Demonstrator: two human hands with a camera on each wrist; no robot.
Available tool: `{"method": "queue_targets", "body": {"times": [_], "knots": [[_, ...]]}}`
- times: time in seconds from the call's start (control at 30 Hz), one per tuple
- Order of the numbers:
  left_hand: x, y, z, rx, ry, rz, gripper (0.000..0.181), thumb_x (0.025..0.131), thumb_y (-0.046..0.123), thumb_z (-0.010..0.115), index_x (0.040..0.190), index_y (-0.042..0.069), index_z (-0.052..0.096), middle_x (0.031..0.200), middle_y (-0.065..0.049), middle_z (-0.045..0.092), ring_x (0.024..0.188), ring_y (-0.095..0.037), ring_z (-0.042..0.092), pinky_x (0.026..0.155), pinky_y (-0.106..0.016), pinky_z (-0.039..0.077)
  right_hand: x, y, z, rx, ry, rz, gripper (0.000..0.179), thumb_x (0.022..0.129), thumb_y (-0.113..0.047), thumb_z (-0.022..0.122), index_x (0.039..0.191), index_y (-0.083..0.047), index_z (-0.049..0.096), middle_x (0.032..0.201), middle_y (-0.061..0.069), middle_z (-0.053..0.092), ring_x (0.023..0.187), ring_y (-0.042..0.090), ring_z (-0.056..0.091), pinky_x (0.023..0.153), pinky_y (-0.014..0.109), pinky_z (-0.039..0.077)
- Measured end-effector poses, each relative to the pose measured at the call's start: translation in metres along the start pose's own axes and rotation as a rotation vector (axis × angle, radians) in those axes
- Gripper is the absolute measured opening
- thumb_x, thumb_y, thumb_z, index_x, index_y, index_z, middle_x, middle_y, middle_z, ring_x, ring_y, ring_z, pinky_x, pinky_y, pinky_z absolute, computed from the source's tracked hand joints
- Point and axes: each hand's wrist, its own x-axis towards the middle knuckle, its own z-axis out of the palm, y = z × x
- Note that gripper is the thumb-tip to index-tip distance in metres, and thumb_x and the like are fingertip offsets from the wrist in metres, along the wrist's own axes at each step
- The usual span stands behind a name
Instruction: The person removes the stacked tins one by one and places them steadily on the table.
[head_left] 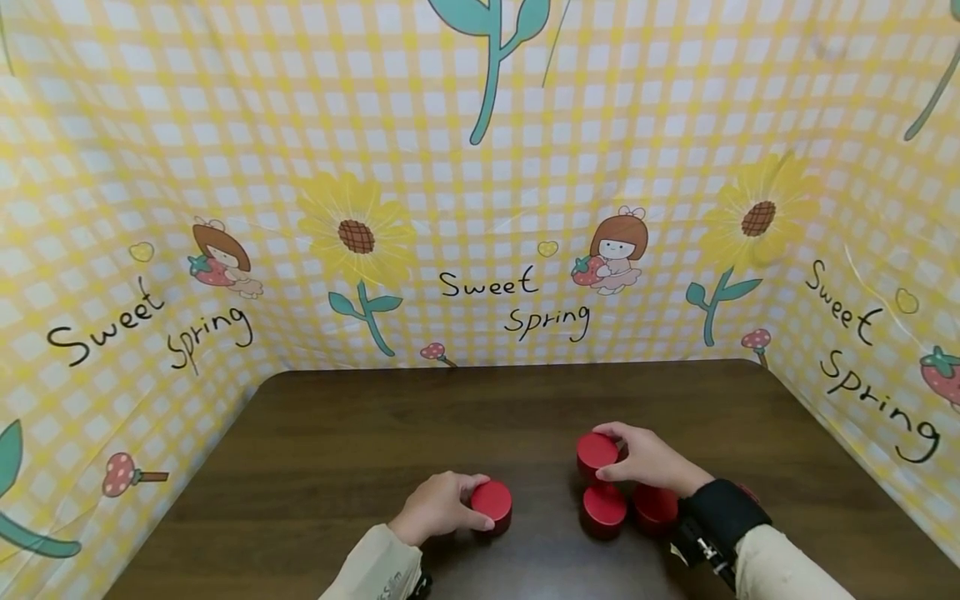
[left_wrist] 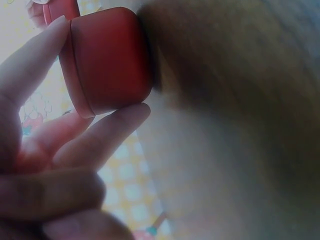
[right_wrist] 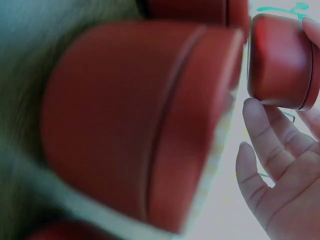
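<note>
Several round red lidded tins are on the dark wooden table. My left hand [head_left: 442, 506] pinches one red tin [head_left: 491, 507] by its side, thumb and fingers on opposite sides; the left wrist view shows the same tin [left_wrist: 107, 60] close up, lid toward the left of the picture. With my right hand [head_left: 648, 457] I hold another tin [head_left: 597, 454], seemingly raised off the table behind two more. Those two are a front tin [head_left: 603, 511] and a tin [head_left: 656, 508] below my right wrist. In the right wrist view the held tin [right_wrist: 282, 62] is between thumb and fingers.
The wooden table [head_left: 360, 433] runs back to a yellow checked cloth [head_left: 480, 192] that hangs behind it and on both sides. A large blurred tin [right_wrist: 120, 120] fills the near part of the right wrist view, with another tin [right_wrist: 190, 10] at its top edge.
</note>
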Motion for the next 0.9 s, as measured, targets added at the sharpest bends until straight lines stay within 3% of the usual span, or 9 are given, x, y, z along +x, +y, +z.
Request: {"method": "queue_targets", "body": {"times": [0.23, 0.9], "knots": [[0.002, 0.000, 0.000, -0.004, -0.009, 0.001, 0.061, 0.071, 0.025, 0.084, 0.127, 0.010, 0.064, 0.095, -0.002, 0.071, 0.075, -0.009, 0.056, 0.059, -0.030, 0.042, -0.013, 0.010, -0.019, -0.011, 0.028, 0.026, 0.062, 0.082, -0.018, 0.074, 0.130, 0.010, 0.046, 0.106, 0.013, 0.058, 0.080, 0.021, 0.056, 0.065, 0.031, 0.048], [-0.001, 0.000, -0.001, 0.004, 0.000, 0.008, 0.061, 0.071, 0.026, 0.084, 0.126, 0.009, 0.064, 0.095, -0.002, 0.071, 0.075, -0.009, 0.056, 0.059, -0.030, 0.042, -0.035, 0.033, -0.041, -0.045, 0.075, 0.074, 0.063, 0.081, -0.019, 0.075, 0.128, 0.012, 0.046, 0.105, 0.015, 0.059, 0.081, 0.019, 0.059, 0.065, 0.030, 0.048]]}}
